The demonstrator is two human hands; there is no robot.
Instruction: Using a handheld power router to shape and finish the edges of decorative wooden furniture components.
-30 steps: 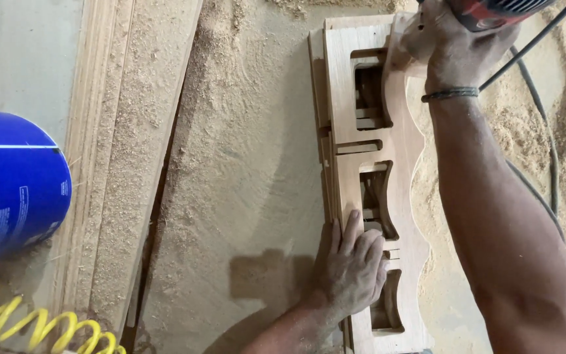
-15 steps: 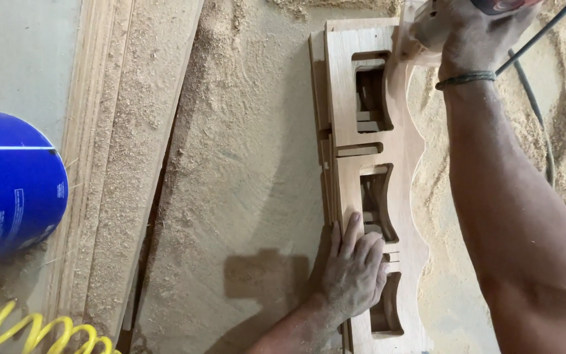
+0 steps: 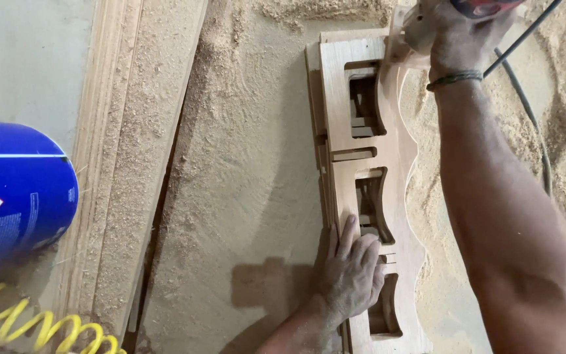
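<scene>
sawdust (image 3: 250, 196) covers the tabletop where a stack of scroll-cut wooden panels (image 3: 394, 151) lies; the left hand (image 3: 352, 275) presses flat, fingers spread, on its near end, while the right hand (image 3: 456, 36) grips a red power tool (image 3: 483, 6) at the far end. blue drum (image 3: 14, 190) and yellow coiled hose (image 3: 34, 324) sit far left.

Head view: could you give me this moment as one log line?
left hand: flat on cut-out wooden panel | right hand: gripping power tool at panel's far end | sawdust-covered bench
</scene>
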